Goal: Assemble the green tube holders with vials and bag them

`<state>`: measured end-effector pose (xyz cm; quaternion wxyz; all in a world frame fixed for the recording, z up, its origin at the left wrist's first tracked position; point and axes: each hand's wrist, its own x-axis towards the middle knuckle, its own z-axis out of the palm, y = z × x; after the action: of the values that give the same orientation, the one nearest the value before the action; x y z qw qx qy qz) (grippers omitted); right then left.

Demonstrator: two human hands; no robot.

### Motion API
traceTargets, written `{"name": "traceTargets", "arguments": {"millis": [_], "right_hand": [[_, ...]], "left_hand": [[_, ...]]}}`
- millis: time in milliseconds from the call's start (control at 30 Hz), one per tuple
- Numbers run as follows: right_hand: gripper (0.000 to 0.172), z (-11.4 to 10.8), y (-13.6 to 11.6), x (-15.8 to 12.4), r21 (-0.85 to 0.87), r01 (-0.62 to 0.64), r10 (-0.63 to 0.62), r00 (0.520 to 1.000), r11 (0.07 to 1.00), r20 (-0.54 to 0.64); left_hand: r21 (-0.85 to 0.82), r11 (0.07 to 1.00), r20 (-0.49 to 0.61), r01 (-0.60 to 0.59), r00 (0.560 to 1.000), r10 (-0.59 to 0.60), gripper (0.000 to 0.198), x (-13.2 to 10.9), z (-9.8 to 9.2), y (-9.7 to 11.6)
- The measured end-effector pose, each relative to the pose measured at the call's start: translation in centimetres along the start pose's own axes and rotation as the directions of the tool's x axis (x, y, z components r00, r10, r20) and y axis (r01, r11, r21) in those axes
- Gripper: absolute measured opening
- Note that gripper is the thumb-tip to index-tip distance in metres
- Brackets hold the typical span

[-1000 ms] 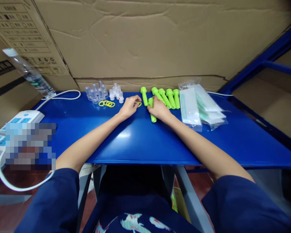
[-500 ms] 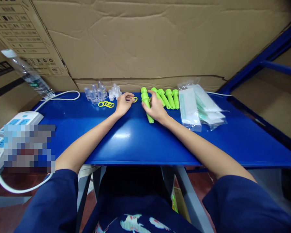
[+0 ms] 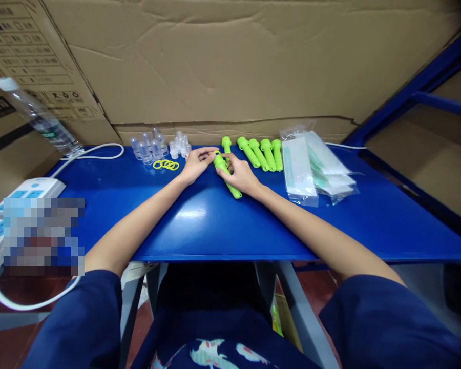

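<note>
Your right hand (image 3: pixel 242 175) wraps its fingers around a bright green, torch-shaped plastic tube (image 3: pixel 233 190), tilted above the glossy blue counter (image 3: pixel 215 233) with its wide end toward your left hand (image 3: pixel 195 165). There, your left thumb and fingers pinch a thin yellow ring (image 3: pixel 216 152) at that end; you cannot tell whether it is seated. Your left forearm (image 3: pixel 148 218) and right forearm (image 3: pixel 311 228) slant inward toward the tube. Right of it lie four matching green tubes (image 3: pixel 268 155).
</note>
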<state>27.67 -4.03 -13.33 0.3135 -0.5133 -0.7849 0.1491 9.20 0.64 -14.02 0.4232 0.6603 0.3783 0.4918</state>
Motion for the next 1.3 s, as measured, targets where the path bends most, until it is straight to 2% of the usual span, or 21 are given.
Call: {"name": "traceTargets", "arguments": {"millis": [100, 367, 567, 700, 867, 1000, 1133, 1300], "right_hand": [[0.056, 0.0, 0.0, 0.0, 0.007, -0.016, 0.016, 1.000, 1.000, -0.004], [0.055, 0.0, -0.2, -0.2, 0.022, -0.036, 0.036, 0.999, 0.999, -0.019], [0.063, 1.0, 1.4, 0.3, 0.124, 0.054, -0.044, 0.996, 0.991, -0.079], [0.063, 1.6, 2.4, 0.7, 0.167, 0.102, -0.083, 0.990, 0.981, -0.114], [0.060, 1.7, 2.7, 0.6, 0.194, 0.103, -0.077, 0.987, 0.975, -0.138], [0.057, 1.7, 2.7, 0.6, 0.192, 0.086, -0.059, 0.988, 0.978, -0.145], [0.055, 1.7, 2.6, 0.6, 0.208, 0.095, -0.061, 0.985, 0.974, -0.162], [0.055, 1.6, 2.4, 0.6, 0.223, 0.107, -0.069, 0.983, 0.969, -0.171]], "left_hand": [[0.001, 1.000, 0.024, -0.022, 0.999, 0.022, 0.024, -0.1, 0.2, 0.1], [-0.021, 1.000, 0.058, 0.023, 0.998, -0.021, 0.023, 0.0, 0.4, -0.1], [0.031, 0.999, 0.093, -0.038, 0.995, 0.035, 0.024, 0.0, 0.1, 0.0], [0.053, 0.998, 0.077, -0.030, 0.997, 0.026, 0.027, -0.2, 0.1, 0.4], [0.052, 0.999, 0.082, -0.008, 0.997, 0.003, 0.029, -0.2, 0.3, 0.4], [0.021, 1.000, 0.097, 0.023, 0.995, -0.025, 0.037, 0.0, 0.2, -0.5], [0.009, 0.999, 0.152, -0.041, 0.988, 0.039, 0.033, 0.3, 0.1, -1.3], [0.047, 0.997, 0.138, -0.066, 0.989, 0.059, 0.032, 0.1, 0.1, -0.9]]}}
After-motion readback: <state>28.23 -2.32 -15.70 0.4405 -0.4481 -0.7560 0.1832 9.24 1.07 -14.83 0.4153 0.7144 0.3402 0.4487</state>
